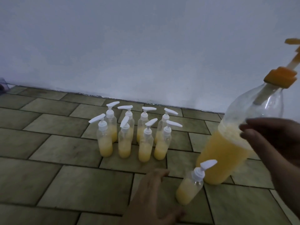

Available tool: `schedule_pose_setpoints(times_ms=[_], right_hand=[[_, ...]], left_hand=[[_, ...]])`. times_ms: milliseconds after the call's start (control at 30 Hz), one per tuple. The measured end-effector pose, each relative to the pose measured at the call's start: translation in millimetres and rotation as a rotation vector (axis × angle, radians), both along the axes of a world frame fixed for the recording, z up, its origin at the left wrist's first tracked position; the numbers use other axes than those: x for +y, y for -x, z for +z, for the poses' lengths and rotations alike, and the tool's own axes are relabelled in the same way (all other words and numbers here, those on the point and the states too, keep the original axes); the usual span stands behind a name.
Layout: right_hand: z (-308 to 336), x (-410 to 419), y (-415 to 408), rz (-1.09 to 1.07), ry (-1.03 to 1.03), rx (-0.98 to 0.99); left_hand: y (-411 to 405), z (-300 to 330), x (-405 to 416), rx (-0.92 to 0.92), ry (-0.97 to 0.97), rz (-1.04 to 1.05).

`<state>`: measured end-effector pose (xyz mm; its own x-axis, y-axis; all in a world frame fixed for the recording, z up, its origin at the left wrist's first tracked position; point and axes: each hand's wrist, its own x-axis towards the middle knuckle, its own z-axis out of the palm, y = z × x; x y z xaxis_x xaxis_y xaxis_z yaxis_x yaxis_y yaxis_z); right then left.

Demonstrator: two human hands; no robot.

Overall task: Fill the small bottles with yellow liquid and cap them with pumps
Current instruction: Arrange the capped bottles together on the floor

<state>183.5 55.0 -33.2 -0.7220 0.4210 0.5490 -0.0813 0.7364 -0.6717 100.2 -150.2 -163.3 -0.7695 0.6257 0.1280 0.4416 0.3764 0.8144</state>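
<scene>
Capped small bottle (190, 186) on floor (65, 184), axis leaning toward 1 o'clock | left hand (151, 192) released, nearer, bottle at its 3 o'clock | right hand (272, 138) grasping large bottle (227, 153).

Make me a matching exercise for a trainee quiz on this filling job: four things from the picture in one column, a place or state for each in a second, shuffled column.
Things:
1. large bottle
2. lone small bottle
3. cluster of eight small bottles
4. left hand

Places or states:
A. open, over the tiled floor, holding nothing
B. standing in two rows near the wall
C. tilted, orange pump on top, right hand at its side
D. nearest the camera, by the large bottle's base

Pairs: 1-C, 2-D, 3-B, 4-A
</scene>
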Motion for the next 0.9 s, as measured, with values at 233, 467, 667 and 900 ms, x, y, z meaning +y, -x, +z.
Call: schedule_pose_setpoints(times_ms=[233,467,667,900], right_hand=[[-61,-7,-42,-0.171,0.247,0.055],[-84,-18,-53,-0.176,0.158,-0.002],[-91,-21,-57,-0.124,0.165,-0.025],[-102,-31,-58,-0.11,0.16,-0.041]], left_hand=[[-6,-5,38,-0.297,-0.101,-0.024],[-9,-7,47,-0.35,-0.187,0.04],[-3,10,-1,-0.348,-0.292,0.315],[34,4,-37,-0.155,-0.223,0.577]])
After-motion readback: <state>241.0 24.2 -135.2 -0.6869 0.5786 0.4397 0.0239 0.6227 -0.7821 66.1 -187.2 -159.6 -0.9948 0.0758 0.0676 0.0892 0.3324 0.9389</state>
